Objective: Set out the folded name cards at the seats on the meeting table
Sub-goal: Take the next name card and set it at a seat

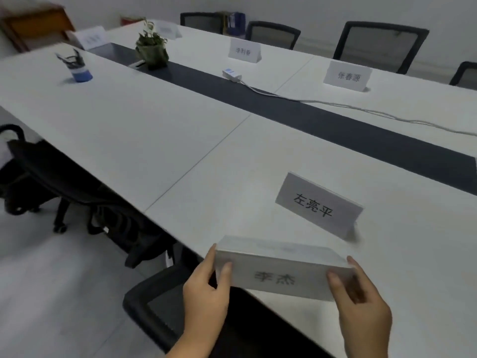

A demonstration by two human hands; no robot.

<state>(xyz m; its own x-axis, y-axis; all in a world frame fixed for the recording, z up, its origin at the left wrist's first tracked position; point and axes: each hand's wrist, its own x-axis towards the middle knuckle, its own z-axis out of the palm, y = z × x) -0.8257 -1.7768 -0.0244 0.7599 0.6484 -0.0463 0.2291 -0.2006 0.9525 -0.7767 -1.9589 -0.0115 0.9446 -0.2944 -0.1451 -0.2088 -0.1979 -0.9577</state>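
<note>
Both hands hold one folded card [281,270] at the near edge of the bench [160,140], just over a black chair back [152,311]. Left hand [206,293] pinches the card's left end, thumb on the front face and fingers [210,257] behind it. Right hand [361,306] pinches the right end the same way, thumb in front, fingers [355,264] wrapped round the edge. Whether the card touches the bench or hangs just above it cannot be told.

Just beyond it, to the right, a second card [318,205] stands upright on the bench, apart from the held one. Across the bench two more cards [244,53] [347,76] stand before the far chairs [379,45], and two blurred ones sit at the far end.

White panels make up the bench, with a dark strip [322,125] running down the middle. On the strip stand a potted plant [151,47] and a small white box [231,73] whose cable [361,109] trails right along the strip's far side. A blue pen cup [78,67] stands on the left panel, well apart from everything else; the wide white stretch between it and the held card is open. To the left, chairs [64,182] are tucked under the near edge, with grey floor [51,280] beside them.
</note>
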